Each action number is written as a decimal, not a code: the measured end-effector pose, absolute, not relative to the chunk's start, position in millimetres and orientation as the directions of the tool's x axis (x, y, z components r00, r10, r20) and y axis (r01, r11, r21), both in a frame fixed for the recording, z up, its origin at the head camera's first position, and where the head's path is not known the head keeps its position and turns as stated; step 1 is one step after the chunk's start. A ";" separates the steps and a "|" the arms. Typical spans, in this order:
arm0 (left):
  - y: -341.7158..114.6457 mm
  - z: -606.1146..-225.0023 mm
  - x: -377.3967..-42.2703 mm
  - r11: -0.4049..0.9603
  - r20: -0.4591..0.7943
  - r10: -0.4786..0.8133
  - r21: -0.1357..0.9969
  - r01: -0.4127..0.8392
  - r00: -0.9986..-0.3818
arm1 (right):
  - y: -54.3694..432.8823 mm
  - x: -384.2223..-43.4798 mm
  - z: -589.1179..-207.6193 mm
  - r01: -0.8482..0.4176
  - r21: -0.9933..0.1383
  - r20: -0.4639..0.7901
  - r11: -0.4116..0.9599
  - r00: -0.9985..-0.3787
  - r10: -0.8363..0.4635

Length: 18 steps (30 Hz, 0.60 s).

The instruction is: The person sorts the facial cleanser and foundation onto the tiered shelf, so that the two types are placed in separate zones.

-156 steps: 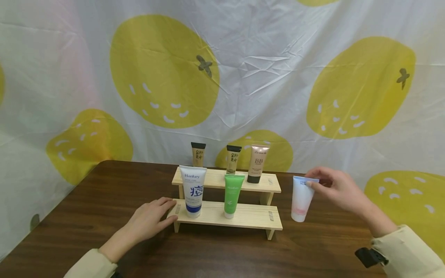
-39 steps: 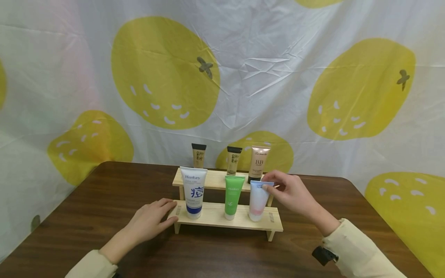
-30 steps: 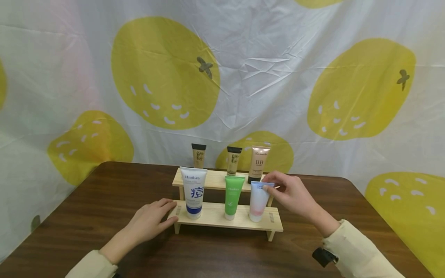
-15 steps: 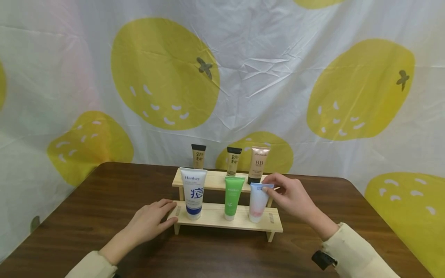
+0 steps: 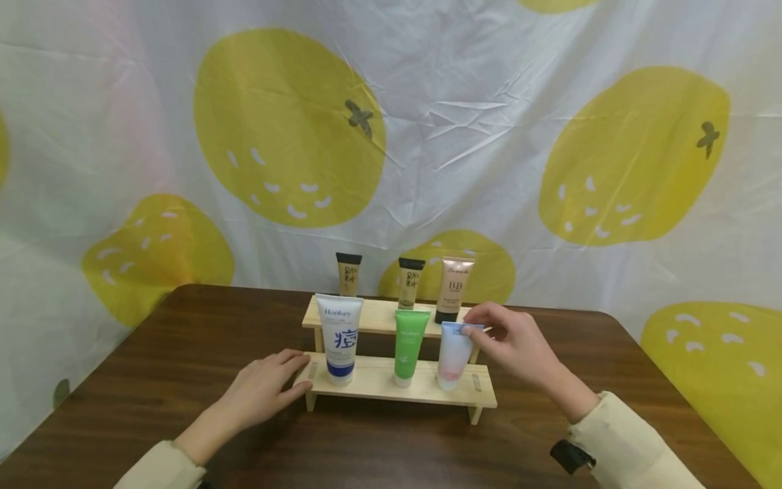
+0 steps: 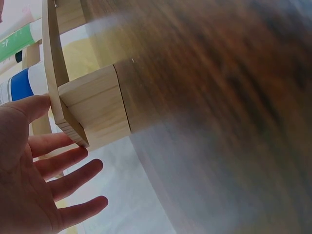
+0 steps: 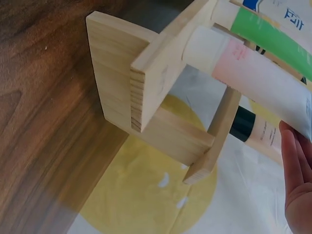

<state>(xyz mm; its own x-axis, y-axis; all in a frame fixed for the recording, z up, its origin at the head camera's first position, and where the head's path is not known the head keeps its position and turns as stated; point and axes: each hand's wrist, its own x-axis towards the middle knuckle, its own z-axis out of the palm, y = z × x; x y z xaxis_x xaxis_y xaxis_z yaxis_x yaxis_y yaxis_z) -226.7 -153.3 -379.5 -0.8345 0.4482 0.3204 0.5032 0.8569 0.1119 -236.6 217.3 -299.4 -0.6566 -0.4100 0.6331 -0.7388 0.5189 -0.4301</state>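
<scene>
My right hand (image 5: pixel 518 345) pinches the flat top end of a pale blue-to-pink squeeze tube (image 5: pixel 453 361) between thumb and fingers. Cap down, this tube stands at the right of the front tier of a wooden stepped shelf (image 5: pixel 373 382). Beside it are a green tube (image 5: pixel 410 346) and, further left, a white tube with a blue band (image 5: pixel 339 333). My left hand (image 5: pixel 263 388) touches the left end of that tier. In the left wrist view its thumb and fingertips meet the board's end, the other fingers spread and fairly straight.
The upper tier (image 5: pixel 377 315) bears a pinkish BB cream tube (image 5: pixel 454 292) and a small black-topped tube (image 5: pixel 409 285); another such tube (image 5: pixel 349 277) shows behind the white one. A dark wooden table (image 5: pixel 391 448) lies under everything, with a lemon-print curtain (image 5: pixel 452 136) behind.
Since the oldest frame, my right hand has carried the pale tube leftward from beside the shelf onto the front tier. Over the last second, almost nothing moves. The left hand stays in place.
</scene>
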 end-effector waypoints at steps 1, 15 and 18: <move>-153.3 -379.7 -226.8 0.856 0.323 0.449 0.111 0.504 -0.833 | 217.5 -235.0 -297.2 -0.734 -0.424 0.637 0.530 -0.658 -0.401; -159.7 -374.1 -229.5 0.838 0.315 0.491 0.086 0.539 -0.813 | 265.6 -235.5 -300.4 -0.626 -0.371 0.651 0.686 -0.702 -0.289; -164.7 -370.0 -232.5 0.835 0.346 0.494 0.065 0.546 -0.798 | 278.9 -237.8 -305.5 -0.597 -0.368 0.650 0.713 -0.713 -0.262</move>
